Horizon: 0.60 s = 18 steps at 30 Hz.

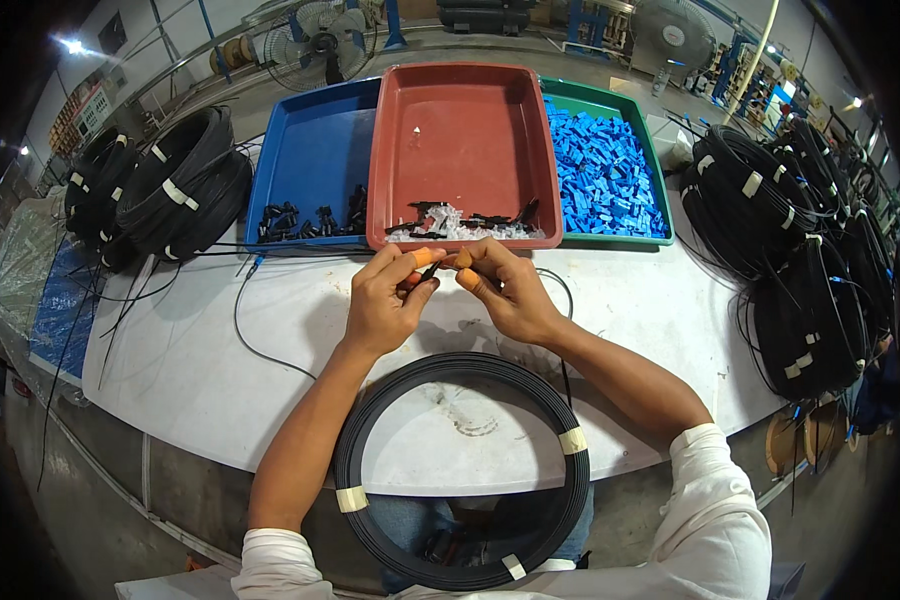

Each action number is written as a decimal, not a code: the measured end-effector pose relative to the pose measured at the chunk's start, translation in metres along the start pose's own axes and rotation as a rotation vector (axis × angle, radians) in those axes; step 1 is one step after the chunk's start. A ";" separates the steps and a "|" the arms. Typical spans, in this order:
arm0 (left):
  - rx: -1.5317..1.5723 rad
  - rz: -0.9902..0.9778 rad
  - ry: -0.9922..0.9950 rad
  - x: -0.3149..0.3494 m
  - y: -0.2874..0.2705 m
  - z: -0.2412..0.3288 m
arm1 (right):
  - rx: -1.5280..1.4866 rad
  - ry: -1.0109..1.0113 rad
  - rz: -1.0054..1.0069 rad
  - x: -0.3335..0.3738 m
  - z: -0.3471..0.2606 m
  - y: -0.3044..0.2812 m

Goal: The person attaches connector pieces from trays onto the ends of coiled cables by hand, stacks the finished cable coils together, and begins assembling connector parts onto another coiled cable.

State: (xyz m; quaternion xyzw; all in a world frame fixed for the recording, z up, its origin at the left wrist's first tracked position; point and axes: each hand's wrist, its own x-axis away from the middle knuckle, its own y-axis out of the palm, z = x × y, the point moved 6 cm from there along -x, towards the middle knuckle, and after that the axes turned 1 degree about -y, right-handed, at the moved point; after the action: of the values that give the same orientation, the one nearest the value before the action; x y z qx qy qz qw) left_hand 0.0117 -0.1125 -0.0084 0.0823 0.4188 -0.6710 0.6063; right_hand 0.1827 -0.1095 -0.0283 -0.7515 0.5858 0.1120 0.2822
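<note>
Above the table, just in front of the red tray, my two hands meet fingertip to fingertip. Orange covers wrap some fingertips on both. My left hand (382, 300) is closed, pinching a small slim black piece (431, 271) between thumb and fingers. My right hand (512, 298) is closed too, its fingertips against the left ones, around the end of a thin black cable (567, 290) that loops out behind it. Fingers hide most of that end. Below my hands, a black cable coil (350, 450) with pale tape bands overhangs the table's near edge, against my lap.
The red tray (460, 150) holds black pieces and white bits. A blue tray (315, 130) contains black parts; a green tray (660, 190) has blue connectors (605, 165). Taped cable coils stand left (185, 190) and right (810, 320). A blue-tipped cable end (255, 266) lies left on the white table (190, 350).
</note>
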 end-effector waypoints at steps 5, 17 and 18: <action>0.124 -0.069 -0.027 -0.003 0.002 -0.004 | 0.088 -0.025 -0.071 -0.005 -0.012 -0.008; 0.121 0.098 0.049 0.002 -0.005 0.000 | 0.656 -0.430 -0.173 -0.011 -0.034 -0.025; 0.120 0.099 0.051 0.003 -0.005 -0.001 | 0.569 -0.440 -0.116 -0.011 -0.037 -0.025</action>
State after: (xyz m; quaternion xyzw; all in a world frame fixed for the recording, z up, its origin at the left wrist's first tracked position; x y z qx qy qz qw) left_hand 0.0063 -0.1143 -0.0084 0.1562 0.3885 -0.6620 0.6216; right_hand 0.1968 -0.1172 0.0144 -0.6328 0.4751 0.0873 0.6051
